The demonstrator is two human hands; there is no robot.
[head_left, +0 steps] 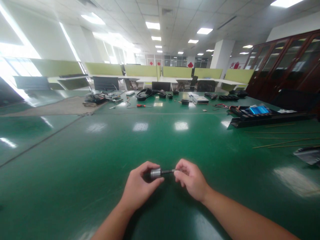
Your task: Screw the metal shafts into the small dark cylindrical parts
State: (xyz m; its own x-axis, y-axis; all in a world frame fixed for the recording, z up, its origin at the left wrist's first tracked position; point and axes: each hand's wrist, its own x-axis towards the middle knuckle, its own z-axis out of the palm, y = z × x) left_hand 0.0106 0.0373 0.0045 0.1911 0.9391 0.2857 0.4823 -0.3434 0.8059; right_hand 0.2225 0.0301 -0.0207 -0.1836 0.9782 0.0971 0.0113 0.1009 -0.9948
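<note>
Just above the green tabletop [160,143], a short silver metal cylinder [156,173] lies on its side in my left hand [138,186]. Thumb and fingers grip it from below and above. A thin dark shaft [167,172] sticks out of the cylinder toward the right. At the far end of that shaft, my right hand [191,178] pinches the tip between thumb and fingers. The fingertips partly hide this end, and its exact form is too small to make out. What kind of tool or part this is cannot be told.
An orange-handled screwdriver [141,105] lies farther back, near black headgear with a strap [144,94]. A pile of parts [96,99] sits at back left. On the right are a long black tray [262,120], thin rods [282,138] and a clear plastic bag [308,155].
</note>
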